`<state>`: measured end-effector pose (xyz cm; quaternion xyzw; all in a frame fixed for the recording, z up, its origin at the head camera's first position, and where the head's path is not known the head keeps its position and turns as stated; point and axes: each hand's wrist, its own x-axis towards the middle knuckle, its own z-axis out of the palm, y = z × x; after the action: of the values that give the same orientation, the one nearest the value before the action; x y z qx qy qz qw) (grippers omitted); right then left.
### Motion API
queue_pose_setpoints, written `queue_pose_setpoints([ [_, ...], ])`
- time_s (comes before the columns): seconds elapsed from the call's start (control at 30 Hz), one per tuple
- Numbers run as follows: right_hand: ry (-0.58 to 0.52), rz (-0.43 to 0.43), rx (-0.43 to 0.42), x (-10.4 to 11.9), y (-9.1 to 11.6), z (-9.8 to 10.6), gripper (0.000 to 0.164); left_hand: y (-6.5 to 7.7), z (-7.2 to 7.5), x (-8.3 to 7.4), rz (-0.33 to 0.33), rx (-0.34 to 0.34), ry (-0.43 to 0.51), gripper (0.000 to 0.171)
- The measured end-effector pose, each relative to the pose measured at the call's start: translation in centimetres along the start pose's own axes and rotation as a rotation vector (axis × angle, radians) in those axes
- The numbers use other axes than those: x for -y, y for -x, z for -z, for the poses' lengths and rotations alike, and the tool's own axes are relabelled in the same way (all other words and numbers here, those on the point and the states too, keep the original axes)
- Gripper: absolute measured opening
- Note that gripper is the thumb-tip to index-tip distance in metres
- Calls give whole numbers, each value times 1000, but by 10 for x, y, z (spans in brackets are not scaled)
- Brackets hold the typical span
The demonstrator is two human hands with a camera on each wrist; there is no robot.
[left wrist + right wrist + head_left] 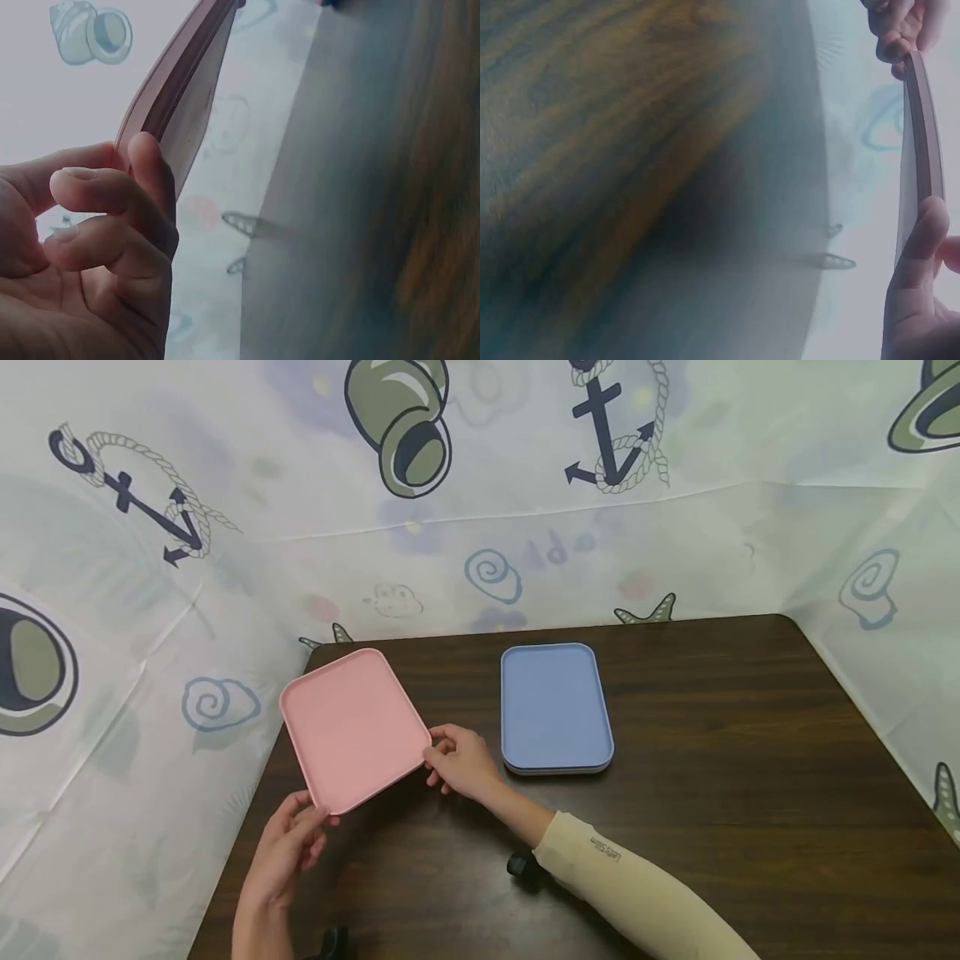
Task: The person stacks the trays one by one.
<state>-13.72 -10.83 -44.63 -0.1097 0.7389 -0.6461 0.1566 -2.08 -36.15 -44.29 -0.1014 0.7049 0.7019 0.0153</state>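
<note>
A pink rectangular tray [356,731] with rounded corners is held up over the left part of the table, tilted. My left hand [283,847] pinches its near-left corner between thumb and fingers. At the near-right corner, my right hand [461,762] pinches the rim. The left wrist view shows the tray's edge [161,97] between the thumb and index finger of the left hand [112,225], the other fingers loosely curled. In the right wrist view the tray [924,135] appears edge-on, with the right hand [922,292] below and the left hand [904,30] above.
A blue rectangular tray [557,706] lies at the back middle of the dark wooden table [720,760], apparently stacked on a lighter piece. Printed cloth [300,485] with anchors and shells hangs behind and beside the table. A beige sleeve [637,885] covers the right forearm.
</note>
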Motion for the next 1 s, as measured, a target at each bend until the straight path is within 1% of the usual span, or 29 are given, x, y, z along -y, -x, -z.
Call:
queue_pose_setpoints([
  [0.13, 9, 17, -17, 11, 4, 16, 34, -4, -15, -9, -30, 4, 25, 21],
  [0.27, 2, 44, -34, 16, 8, 36, 33, -9, -32, -17, -50, 12, 33, 22],
  [0.5, -37, 46, -56, 17, 19, 70, 33, -20, -59, -28, -76, 31, 5, 24],
  [0.77, -66, 36, -78, 20, 27, 101, 38, -31, -83, -35, -77, 86, -54, 27],
  [0.87, -53, 50, -87, 20, 31, 112, 36, -35, -91, -37, -87, 114, -64, 26],
  [1.0, -44, 55, -87, 13, 37, 131, 35, -41, -104, -38, -111, 160, -69, 26],
])
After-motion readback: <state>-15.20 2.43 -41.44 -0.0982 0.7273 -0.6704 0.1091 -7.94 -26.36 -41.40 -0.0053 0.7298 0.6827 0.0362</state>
